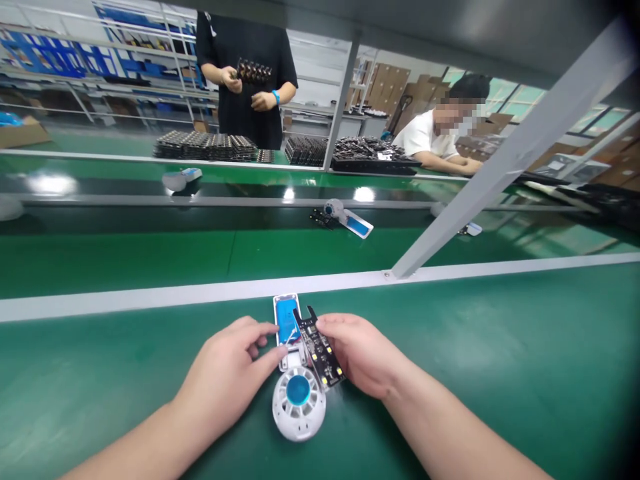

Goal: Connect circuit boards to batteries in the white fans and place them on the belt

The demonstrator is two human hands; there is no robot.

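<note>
A white handheld fan point(299, 420) lies on the green bench with its round head toward me and its handle pointing away. A blue battery point(287, 317) shows in the handle's opened housing. My left hand point(230, 363) rests against the handle's left side, thumb and forefinger touching it near the wires. Between the thumb and fingers of my right hand point(363, 353) is a black circuit board point(321, 353) with several yellow-white LEDs. The board tilts beside the handle's right edge, and thin wires run close to it. My right fingertips are partly hidden behind the board.
Beyond a white rail point(200, 295) runs a green conveyor with another opened fan point(345, 215) and further parts on it. A slanted metal post point(480, 173) rises at right. Across the line, stacked circuit boards point(205, 145) lie near a standing person point(247, 80) and a seated person point(425, 137).
</note>
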